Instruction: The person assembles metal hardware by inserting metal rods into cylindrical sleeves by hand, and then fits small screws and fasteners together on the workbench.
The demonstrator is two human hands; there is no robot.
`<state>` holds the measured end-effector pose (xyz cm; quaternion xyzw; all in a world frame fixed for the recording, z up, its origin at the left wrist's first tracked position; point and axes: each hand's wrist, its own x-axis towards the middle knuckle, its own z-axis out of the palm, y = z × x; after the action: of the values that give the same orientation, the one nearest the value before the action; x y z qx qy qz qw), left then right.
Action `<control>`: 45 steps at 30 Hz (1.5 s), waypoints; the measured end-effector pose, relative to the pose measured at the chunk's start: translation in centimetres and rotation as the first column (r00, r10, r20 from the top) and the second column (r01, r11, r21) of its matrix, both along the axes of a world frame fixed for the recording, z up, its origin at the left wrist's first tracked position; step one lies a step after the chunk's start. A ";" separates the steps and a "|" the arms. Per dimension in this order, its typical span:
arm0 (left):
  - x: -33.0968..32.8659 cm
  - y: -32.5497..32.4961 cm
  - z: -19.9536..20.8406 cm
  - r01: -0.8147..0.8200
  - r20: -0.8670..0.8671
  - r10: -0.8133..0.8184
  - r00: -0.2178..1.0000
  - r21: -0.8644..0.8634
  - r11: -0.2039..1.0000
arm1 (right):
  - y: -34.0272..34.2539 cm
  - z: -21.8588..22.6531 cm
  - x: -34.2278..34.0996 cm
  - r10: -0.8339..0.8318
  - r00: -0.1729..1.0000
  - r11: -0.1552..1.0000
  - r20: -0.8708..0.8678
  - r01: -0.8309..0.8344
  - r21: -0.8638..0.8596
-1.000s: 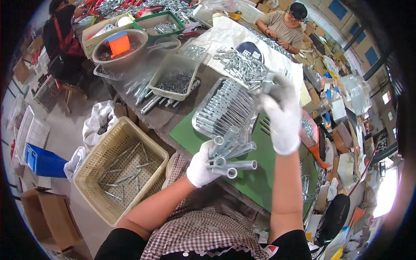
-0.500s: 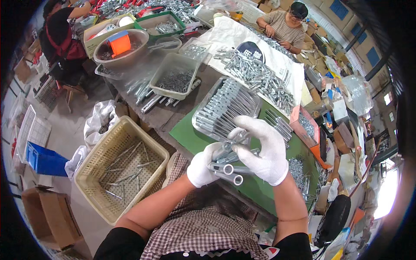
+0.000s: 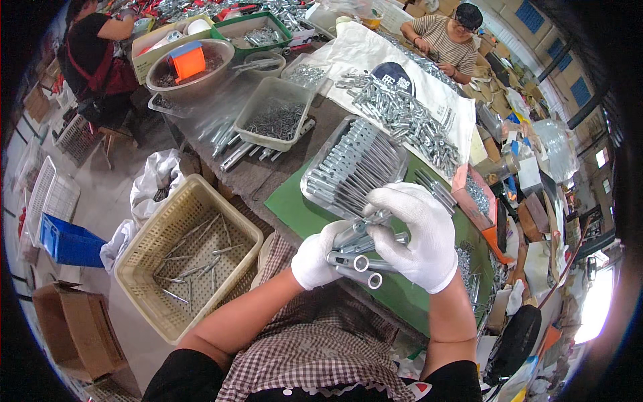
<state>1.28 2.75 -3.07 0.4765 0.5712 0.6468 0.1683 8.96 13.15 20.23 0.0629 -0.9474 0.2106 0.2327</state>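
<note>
My left hand (image 3: 316, 260), in a white knit glove, is wrapped round a small bunch of shiny metal tubes (image 3: 351, 261) whose round open ends face me. My right hand (image 3: 420, 234), gloved alike, is curled over the same bunch from the right, thumb and fingertips pinching metal pieces at its far end. The fingertips partly hide what they grip. Just beyond both hands, a clear plastic tray (image 3: 355, 164) holds rows of slim metal rods with thicker sleeves at their far ends. It lies on a green board (image 3: 288, 204).
Left of me stands a cream plastic basket (image 3: 231, 224) with several loose rods. Small parts fill a clear tub (image 3: 305, 107). Metal sleeves are heaped on a white sack (image 3: 462, 114). A pink box (image 3: 462, 177) of parts sits right. Two people work across the table and at far left.
Both hands and the tubes have shifted slightly right in the picture, along with the whole table. The right fingers have curled closer over the bunch.
</note>
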 end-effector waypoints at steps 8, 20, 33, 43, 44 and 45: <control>0.1 -0.5 -0.3 -0.014 0.062 0.019 0.998 -0.068 0.998 | 0.0 0.6 -0.8 0.115 0.992 0.987 0.043 -0.119 0.111; -0.3 -1.5 0.9 0.241 0.499 -0.214 0.840 0.009 0.970 | 0.1 0.8 -2.1 0.150 0.988 0.988 0.047 -0.148 -0.039; -0.7 -1.0 2.2 0.241 0.379 -0.244 0.893 0.055 0.969 | 1.9 0.4 -1.9 0.285 0.945 0.945 0.162 -0.248 -0.214; -0.8 -3.0 2.6 0.124 0.136 -0.106 0.985 -0.127 0.984 | 10.8 -9.9 -8.8 -0.465 0.875 0.885 0.136 0.463 0.049; -0.8 -2.7 1.6 0.115 0.201 -0.087 0.976 -0.131 0.985 | 10.8 -10.7 -9.3 -0.466 0.876 0.885 0.120 0.462 0.064; -0.9 -2.4 0.5 0.109 0.204 -0.080 0.976 -0.135 0.985 | 10.3 -10.8 -9.8 -0.500 0.854 0.865 0.141 0.488 0.112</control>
<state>0.38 0.34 -2.58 0.4229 0.5738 0.6390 0.2892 -0.87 23.44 9.39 -0.1920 -0.9546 0.1140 0.1972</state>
